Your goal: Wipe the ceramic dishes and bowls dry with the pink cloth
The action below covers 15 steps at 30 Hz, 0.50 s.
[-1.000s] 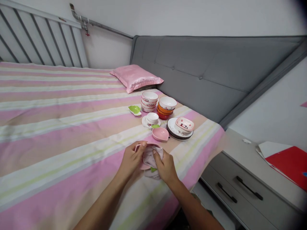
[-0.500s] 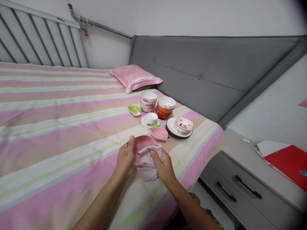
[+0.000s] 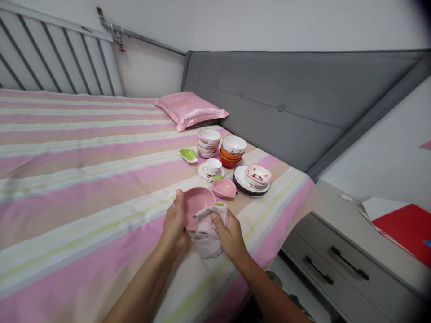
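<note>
My left hand [image 3: 175, 224] grips the left rim of a pink bowl [image 3: 197, 202], thumb on the inside edge, holding it tilted above the bed. In my right hand [image 3: 230, 233] a pale pink cloth [image 3: 207, 235] is pinched against the bowl's right side, thumb on top. A bit of green shows at the bowl's rim beside the cloth. Just beyond lies another pink bowl [image 3: 224, 188] with a pointed end and a green leaf. Behind it, small white dishes [image 3: 213, 165] are stacked on white saucers [image 3: 202, 172].
White bowls [image 3: 208, 146], orange and red bowls [image 3: 229, 159] and a green leaf dish [image 3: 188, 155] stand on the striped bed [image 3: 101, 179]. A pink dish [image 3: 258, 173] rests on plates [image 3: 242, 179]. Beyond are a pillow [image 3: 191, 107] and headboard [image 3: 262, 89]; a nightstand [image 3: 333, 202] is right.
The pink bowl has turned and tilted so more of its inside faces me, and it has shifted slightly left with my left hand. The cloth stays at its right side.
</note>
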{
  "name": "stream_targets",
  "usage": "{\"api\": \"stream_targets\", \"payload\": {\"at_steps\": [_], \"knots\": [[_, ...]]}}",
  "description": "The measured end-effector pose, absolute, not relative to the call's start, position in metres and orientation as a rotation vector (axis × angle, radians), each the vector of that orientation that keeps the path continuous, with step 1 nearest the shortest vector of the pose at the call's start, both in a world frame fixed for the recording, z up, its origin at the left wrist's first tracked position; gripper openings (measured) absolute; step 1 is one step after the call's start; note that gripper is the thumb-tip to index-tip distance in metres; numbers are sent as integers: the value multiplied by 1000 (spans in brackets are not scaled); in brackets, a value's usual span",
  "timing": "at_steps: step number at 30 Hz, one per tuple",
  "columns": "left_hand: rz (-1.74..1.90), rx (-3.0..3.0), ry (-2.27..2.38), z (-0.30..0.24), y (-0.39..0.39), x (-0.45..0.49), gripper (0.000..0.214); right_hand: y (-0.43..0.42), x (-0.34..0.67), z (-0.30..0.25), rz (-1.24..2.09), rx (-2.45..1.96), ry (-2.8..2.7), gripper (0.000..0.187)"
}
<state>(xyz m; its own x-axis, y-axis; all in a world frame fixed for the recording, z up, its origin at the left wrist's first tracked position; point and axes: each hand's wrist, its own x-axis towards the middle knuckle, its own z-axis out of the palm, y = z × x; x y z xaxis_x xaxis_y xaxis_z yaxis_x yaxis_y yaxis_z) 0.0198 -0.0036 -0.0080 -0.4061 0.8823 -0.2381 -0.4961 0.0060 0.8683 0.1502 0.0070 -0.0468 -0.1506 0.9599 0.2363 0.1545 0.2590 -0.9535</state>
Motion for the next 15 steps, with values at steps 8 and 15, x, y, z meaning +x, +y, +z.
{"api": "stream_targets", "payload": {"at_steps": [8, 15], "knots": [[1530, 591, 1234, -14, -3, 16, 55, 11, 155, -49, 984, -1175, -1523, 34], [1546, 561, 1194, -14, -4, 17, 53, 13, 155, -47, 947, -1234, -1526, 42]]}}
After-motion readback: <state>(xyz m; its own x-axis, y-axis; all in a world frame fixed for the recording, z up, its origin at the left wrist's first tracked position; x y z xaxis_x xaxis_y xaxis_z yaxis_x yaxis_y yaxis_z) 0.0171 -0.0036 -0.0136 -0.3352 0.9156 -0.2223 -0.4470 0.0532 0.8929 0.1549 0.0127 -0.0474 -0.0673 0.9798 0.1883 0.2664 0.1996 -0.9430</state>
